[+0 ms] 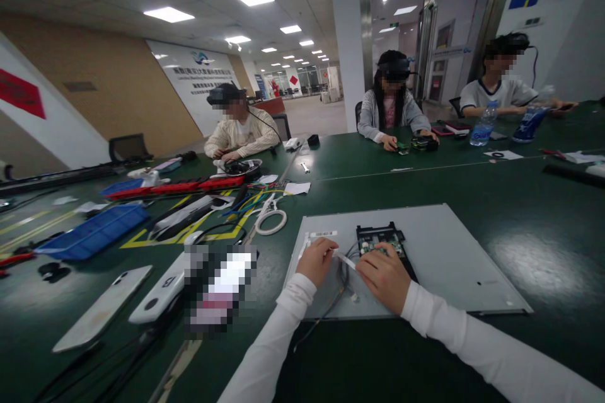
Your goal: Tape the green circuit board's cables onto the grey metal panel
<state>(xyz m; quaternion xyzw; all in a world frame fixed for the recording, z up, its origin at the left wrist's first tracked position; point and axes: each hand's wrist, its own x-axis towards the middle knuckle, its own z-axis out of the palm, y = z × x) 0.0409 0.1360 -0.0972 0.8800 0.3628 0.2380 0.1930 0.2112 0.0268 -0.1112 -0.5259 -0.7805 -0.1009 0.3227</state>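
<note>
While I'm running this remotely through the head cam, a blue tray (101,236) is sitting over on the left of the green counter (543,220), with a white phone (104,308) lying nearer to me. Next over, a white ring (273,230) is resting near some loose cables, just short of the big gray panel (444,271). My left grip (317,261) is reaching over the panel's left part, thumb and fingers pinching a thin white strip (346,259). That strip is running right, over a dark cable (344,278). A black bracket (378,231) with a circuit board (371,246) is sitting on the panel just beyond my right grip (385,278). Those fingers are curling at the strip's other end, but the thumb's hidden, so I honestly can't tell if they're pinching it. Farther right, two bottles (483,127) are standing near a co-worker (498,97).
</note>
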